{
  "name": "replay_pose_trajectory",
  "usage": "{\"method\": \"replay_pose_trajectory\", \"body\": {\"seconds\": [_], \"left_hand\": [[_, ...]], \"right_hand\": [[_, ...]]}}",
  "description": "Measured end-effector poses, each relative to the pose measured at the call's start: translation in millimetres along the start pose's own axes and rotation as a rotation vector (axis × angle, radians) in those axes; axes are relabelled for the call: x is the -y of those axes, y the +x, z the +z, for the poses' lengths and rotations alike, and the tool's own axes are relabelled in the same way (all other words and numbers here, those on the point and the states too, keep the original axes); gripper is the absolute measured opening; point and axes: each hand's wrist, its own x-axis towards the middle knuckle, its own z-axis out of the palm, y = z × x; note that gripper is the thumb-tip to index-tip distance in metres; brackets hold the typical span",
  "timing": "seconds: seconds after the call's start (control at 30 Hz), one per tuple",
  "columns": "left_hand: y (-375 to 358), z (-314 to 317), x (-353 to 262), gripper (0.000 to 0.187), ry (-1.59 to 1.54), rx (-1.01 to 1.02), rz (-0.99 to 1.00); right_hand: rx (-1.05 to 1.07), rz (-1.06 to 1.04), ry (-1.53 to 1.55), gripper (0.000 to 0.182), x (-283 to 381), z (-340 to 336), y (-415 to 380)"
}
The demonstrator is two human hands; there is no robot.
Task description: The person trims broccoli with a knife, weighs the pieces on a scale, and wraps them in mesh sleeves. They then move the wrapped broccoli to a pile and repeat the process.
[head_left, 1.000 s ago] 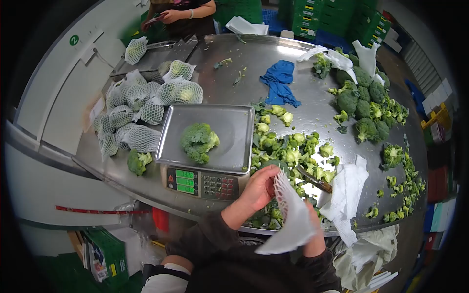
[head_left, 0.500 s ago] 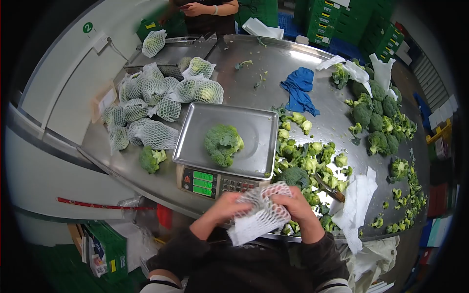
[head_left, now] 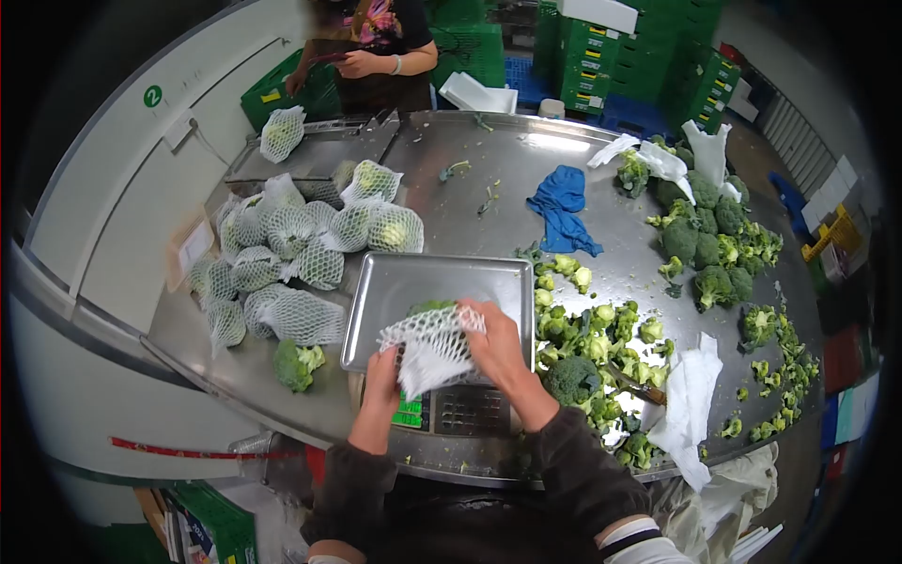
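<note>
Over the metal tray [head_left: 507, 282] of the scale, both hands hold a white foam net sleeve [head_left: 437, 357]. My left hand [head_left: 381, 381] grips its left side and my right hand [head_left: 493, 343] its upper right side, fingers closed on the mesh. A broccoli head [head_left: 430, 306] on the tray shows only as a green strip behind the net; the rest is hidden. Below the tray the scale's green display [head_left: 408, 411] is partly covered. A single unwrapped broccoli [head_left: 298, 365] lies left of the scale.
Netted broccoli heads [head_left: 291, 226] are piled at the left. Cut stems and florets [head_left: 597, 343], with a knife [head_left: 639, 385] among them, lie right of the scale. Further off are a blue cloth [head_left: 564, 211], white nets [head_left: 689, 404], more broccoli [head_left: 705, 226] and another person [head_left: 376, 56].
Both hands have moved forward with the net from the table's front edge to over the tray, now partly covering the broccoli. The view has tilted up, showing more of the other person.
</note>
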Motion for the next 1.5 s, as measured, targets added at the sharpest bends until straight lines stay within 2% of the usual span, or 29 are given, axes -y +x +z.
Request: {"method": "replay_pose_trajectory", "body": {"seconds": [0.1, 0.17, 0.23, 0.3, 0.33, 0.37, 0.4, 0.47, 0.5, 0.53, 0.57, 0.6, 0.63, 0.67, 0.7, 0.77, 0.8, 0.83, 0.9, 0.93, 0.97, 1.03, 1.07, 1.13, 1.2, 1.27, 1.33, 1.43, 1.5], "left_hand": [[-24, 2, -6, 0.029, -0.204, 0.159, 0.083], [-49, 18, -19, 0.036, -0.227, 0.152, 0.171], [-89, 50, -41, 0.04, -0.294, 0.214, 0.109], [-102, 60, -44, 0.045, -0.36, 0.277, 0.062], [-103, 60, -41, 0.046, -0.611, 0.427, -0.254], [-102, 59, -36, 0.049, -0.853, 0.57, -0.581], [-93, 55, -18, 0.051, -0.858, 0.686, -0.604], [-92, 53, 2, 0.051, -0.721, 0.648, -0.578], [-99, 66, -3, 0.052, -0.595, 0.606, -0.549], [-129, 90, -30, 0.049, -0.05, 0.458, -0.247], [-124, 87, -23, 0.049, -0.047, 0.461, -0.244], [-114, 78, -10, 0.047, -0.428, 0.589, -0.512], [-108, 75, -4, 0.046, -0.815, 0.701, -0.778], [-105, 79, -4, 0.045, -0.805, 0.672, -0.93], [-102, 74, 6, 0.045, -0.801, 0.675, -0.928], [-92, 58, 28, 0.044, -0.338, 0.536, -0.173], [-88, 52, 29, 0.042, -0.736, 0.795, -0.437], [-84, 51, 31, 0.042, -0.734, 0.797, -0.435], [-73, 49, 37, 0.043, -0.722, 0.965, -0.251], [-74, 47, 37, 0.045, -0.151, 0.8, 0.012], [-70, 48, 35, 0.045, -0.15, 0.802, 0.013], [-55, 56, 20, 0.047, -0.791, 0.721, -0.13], [-54, 64, -3, 0.047, -0.592, 0.397, -0.102], [-31, 58, -38, 0.046, -0.624, 0.06, -0.017], [7, 43, -68, 0.045, -0.637, -0.004, 0.077], [56, 21, -72, 0.047, -0.738, 0.078, 0.182], [92, 7, -123, 0.045, -0.704, -0.047, 0.117], [169, -28, -144, 0.048, -0.702, -0.02, 0.278], [203, -41, -150, 0.05, -0.777, -0.013, 0.272]], "right_hand": [[0.027, -0.036, 0.2, 0.026, 49, -36, -23], [0.129, -0.082, 0.248, 0.021, 80, -66, -42], [0.196, -0.146, 0.254, 0.023, 85, -81, -53], [0.331, 0.043, 0.385, 0.027, 82, -88, -64], [0.328, 0.034, 0.388, 0.027, 80, -94, -69], [0.396, 0.195, 0.413, 0.027, 77, -101, -75], [0.463, 0.357, 0.436, 0.028, 73, -109, -80], [0.566, 0.608, 0.526, 0.03, 69, -126, -89], [0.56, 0.606, 0.529, 0.03, 65, -129, -94], [0.43, 0.653, 0.733, 0.033, 58, -130, -99], [0.296, 0.695, 0.935, 0.036, 49, -129, -104], [0.22, 0.678, 1.145, 0.043, 39, -127, -108], [0.217, 0.672, 1.147, 0.043, 36, -124, -110], [0.095, 0.774, 1.297, 0.043, 35, -120, -112], [-0.031, 0.875, 1.444, 0.044, 31, -116, -115], [0.087, 0.837, 1.571, 0.043, 4, -108, -137], [0.117, 0.915, 1.532, 0.041, 6, -101, -144], [0.146, 0.992, 1.49, 0.04, 9, -94, -148], [0.167, 0.972, 1.503, 0.036, 9, -76, -147], [0.134, 0.966, 1.436, 0.035, 7, -66, -144], [0.102, 0.96, 1.369, 0.034, 6, -60, -142], [0.131, 0.936, 1.25, 0.031, 8, -60, -140], [0.161, 0.913, 1.132, 0.028, 10, -60, -139], [0.183, 0.9, 1.005, 0.025, 15, -65, -140], [0.165, 0.898, 0.986, 0.024, 10, -75, -148], [0.157, 0.883, 0.984, 0.023, 6, -75, -148], [0.11, 0.877, 0.993, 0.023, 7, -79, -152], [0.036, 0.854, 0.937, 0.021, 9, -79, -153], [-0.015, 0.854, 0.879, 0.02, 15, -76, -153]]}}
